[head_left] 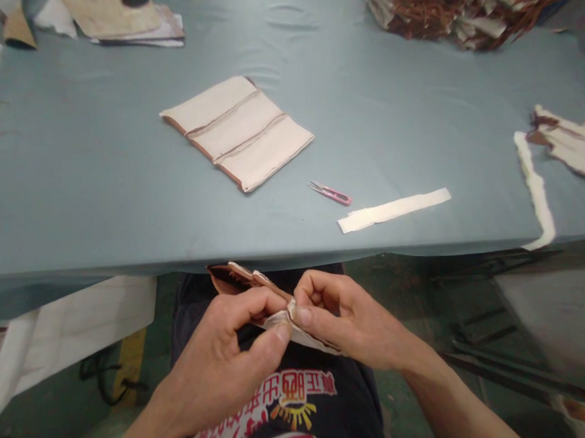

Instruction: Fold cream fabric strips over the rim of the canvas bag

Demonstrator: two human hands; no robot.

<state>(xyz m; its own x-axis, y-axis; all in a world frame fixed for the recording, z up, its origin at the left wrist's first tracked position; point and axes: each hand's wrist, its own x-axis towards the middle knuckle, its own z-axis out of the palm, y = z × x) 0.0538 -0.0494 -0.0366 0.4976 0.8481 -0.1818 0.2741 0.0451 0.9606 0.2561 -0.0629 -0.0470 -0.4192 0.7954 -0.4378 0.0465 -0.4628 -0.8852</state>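
Cream-brown piece [308, 338] between left hand [234, 346] and right hand [348, 318]

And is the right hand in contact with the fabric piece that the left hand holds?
Touching: the head view shows the right hand pinching the fabric piece, thumb pressed on its edge.
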